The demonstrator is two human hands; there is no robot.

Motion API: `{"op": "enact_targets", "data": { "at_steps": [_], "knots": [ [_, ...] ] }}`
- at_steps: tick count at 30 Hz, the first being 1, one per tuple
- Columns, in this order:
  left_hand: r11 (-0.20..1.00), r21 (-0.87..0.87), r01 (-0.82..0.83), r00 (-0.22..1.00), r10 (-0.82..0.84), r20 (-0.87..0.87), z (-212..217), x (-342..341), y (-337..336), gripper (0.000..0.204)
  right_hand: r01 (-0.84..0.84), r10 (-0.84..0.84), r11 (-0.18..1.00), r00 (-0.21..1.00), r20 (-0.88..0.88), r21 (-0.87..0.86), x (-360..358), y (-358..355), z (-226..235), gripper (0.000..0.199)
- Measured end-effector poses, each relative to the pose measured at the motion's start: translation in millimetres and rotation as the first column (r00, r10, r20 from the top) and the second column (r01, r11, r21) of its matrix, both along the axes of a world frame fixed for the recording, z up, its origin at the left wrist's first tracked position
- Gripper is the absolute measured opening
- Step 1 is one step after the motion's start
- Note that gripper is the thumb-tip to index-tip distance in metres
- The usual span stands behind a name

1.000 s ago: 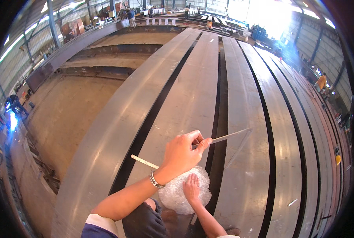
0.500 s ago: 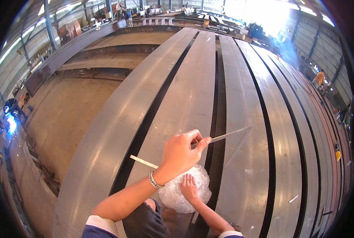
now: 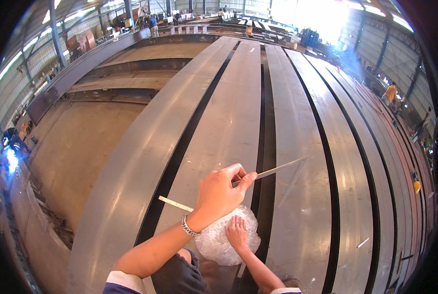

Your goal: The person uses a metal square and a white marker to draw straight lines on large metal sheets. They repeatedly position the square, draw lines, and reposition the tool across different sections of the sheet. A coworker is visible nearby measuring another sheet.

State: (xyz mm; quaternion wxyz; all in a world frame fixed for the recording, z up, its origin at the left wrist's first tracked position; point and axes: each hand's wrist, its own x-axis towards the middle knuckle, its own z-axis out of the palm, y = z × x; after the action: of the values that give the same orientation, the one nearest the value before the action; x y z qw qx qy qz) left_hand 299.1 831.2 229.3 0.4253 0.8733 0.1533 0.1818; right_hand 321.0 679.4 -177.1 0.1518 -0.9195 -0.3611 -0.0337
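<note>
My left hand [image 3: 222,190] is closed in a pinch on a thin, flat metal strip [image 3: 282,167]. It points out to the right, above the steel plates. A faint line slants down from the strip's far end; I cannot tell whether it is part of it or a shadow. My right hand [image 3: 237,232] lies flat, fingers stretched, on a round bundle of clear plastic wrap [image 3: 211,245]. Beside my left wrist, a narrow pale-yellow strip [image 3: 175,203] sticks out to the left; my forearm hides its other end.
Long steel plates [image 3: 228,117] run away from me with dark gaps between them. A small white stick [image 3: 362,243] lies on a plate at right. Welding glare [image 3: 12,159] shows at far left. A person in orange [image 3: 390,92] is at far right, others at the back.
The whole view has shifted slightly. My left hand keeps its pinch on the metal strip, and my right hand stays on the plastic bundle.
</note>
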Motion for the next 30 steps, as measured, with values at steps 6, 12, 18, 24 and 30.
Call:
{"op": "enact_targets", "data": {
  "at_steps": [6,12,18,24,30],
  "knots": [
    [1.000,0.011,-0.008,0.999,0.008,0.031,-1,-3,2,0.036,0.006,-0.003,0.998,0.999,0.044,-0.069,-13,4,1,0.062],
    [1.000,0.016,-0.013,1.000,0.012,0.027,-5,0,1,0.035,0.006,-0.006,1.000,1.000,-0.011,-0.015,-9,-6,5,0.061],
    [1.000,0.005,-0.006,1.000,0.006,0.023,-4,-2,0,0.036,0.045,-0.045,0.999,0.999,-0.007,0.010,-21,-1,10,0.062],
    [1.000,0.023,-0.019,1.000,0.020,-0.018,0,-2,0,0.038,0.029,-0.029,0.999,1.000,0.007,0.029,-16,-4,12,0.061],
    [1.000,0.013,-0.008,1.000,0.008,0.012,-4,-3,3,0.037,0.035,-0.034,0.999,0.999,-0.037,0.026,-20,6,14,0.060]
  ]
}}
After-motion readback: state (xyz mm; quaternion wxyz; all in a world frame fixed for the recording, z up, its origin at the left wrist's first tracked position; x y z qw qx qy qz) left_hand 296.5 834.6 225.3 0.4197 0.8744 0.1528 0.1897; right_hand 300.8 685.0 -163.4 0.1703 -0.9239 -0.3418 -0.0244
